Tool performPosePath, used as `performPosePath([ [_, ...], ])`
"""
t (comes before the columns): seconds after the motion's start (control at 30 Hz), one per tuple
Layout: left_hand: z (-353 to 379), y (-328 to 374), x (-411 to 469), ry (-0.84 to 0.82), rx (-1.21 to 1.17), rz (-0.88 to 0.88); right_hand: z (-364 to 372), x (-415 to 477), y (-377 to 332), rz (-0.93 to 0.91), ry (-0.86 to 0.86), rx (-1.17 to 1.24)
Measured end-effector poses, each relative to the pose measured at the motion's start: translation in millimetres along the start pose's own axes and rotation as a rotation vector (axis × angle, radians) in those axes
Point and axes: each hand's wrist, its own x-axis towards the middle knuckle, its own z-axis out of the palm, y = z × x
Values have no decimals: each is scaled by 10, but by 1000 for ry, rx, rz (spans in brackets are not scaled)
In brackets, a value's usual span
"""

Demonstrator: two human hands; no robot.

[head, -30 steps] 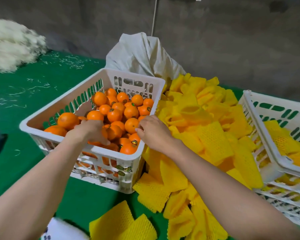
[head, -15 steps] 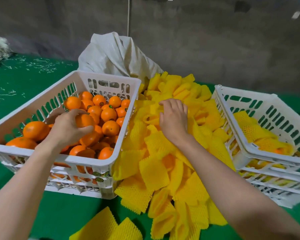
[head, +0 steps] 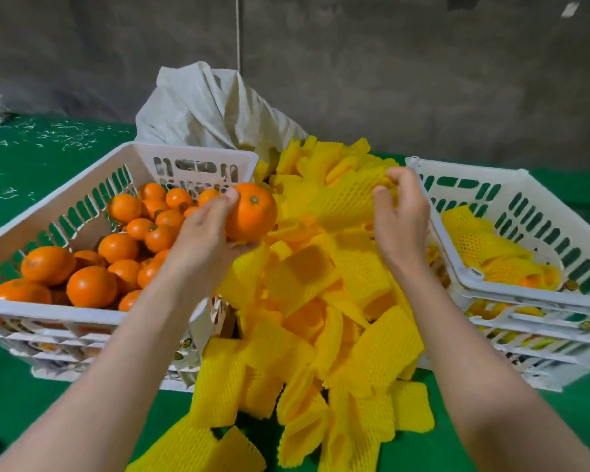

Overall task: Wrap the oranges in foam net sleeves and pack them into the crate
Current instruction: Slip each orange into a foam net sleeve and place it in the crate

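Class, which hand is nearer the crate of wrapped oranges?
Right. The right hand, gripping a foam sleeve, is beside the right crate; the left hand holds an orange by the left crate.

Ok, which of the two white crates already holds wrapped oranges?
The crate on the right, beside the right hand: yellow-netted fruit lies in it, while the left crate holds only bare oranges.

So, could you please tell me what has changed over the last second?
The left hand took an orange from the left crate and lifted it out, toward the middle. The right hand moved from that crate's edge to the sleeve pile, pinched one foam net sleeve and raised it. That crate, the right crate, the pile and the white sack stayed put.
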Motion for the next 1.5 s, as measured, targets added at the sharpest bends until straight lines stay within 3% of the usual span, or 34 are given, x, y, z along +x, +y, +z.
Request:
performPosePath([
  [0.1, 300, -165, -78, -115, -400, -268, -200, -161, -132, 333, -170, 529],
  [0.2, 569, -359, -116, -74, -449, -361, -309, -377, -118, 584, -441, 784],
  [0.33, 802, -496, -212, -128, -449, -411, -334, -633, -118, 637, -710, 816],
  [0.5, 869, -631, -300, -153, -155, -274, -273, -786, -128, 596, -864, 643],
  [0.67, 834, -658, -333, -118, -87, -249, -273, -795, -115, 459, -773, 415],
  [0.83, 815, -607, -334, -119, -244, -274, -188, -724, -16, 270, -480, 226],
  [1.0, 809, -551, -255, -221, -333, -269, -56, -679, 14, 283, -258, 155],
  [1.1, 762, -535, -216, -313, -179, -143, -23, -628, -33, 254, -198, 70],
  [1.2, 747, -525, -130, -278, -73, -53, -5, -629, -66, 237, -160, 41],
  [1.33, 770, -539, -44, -217, -475, -256, -5, -653, -105, 273, -126, 324],
  [1.43, 775, -557, -36, -350, -634, -364, 53, -733, -156, 232, -131, 281],
  [1.5, 806, -592, -13, -304, -723, -401, 98, -758, -179, 257, -137, 270],
])
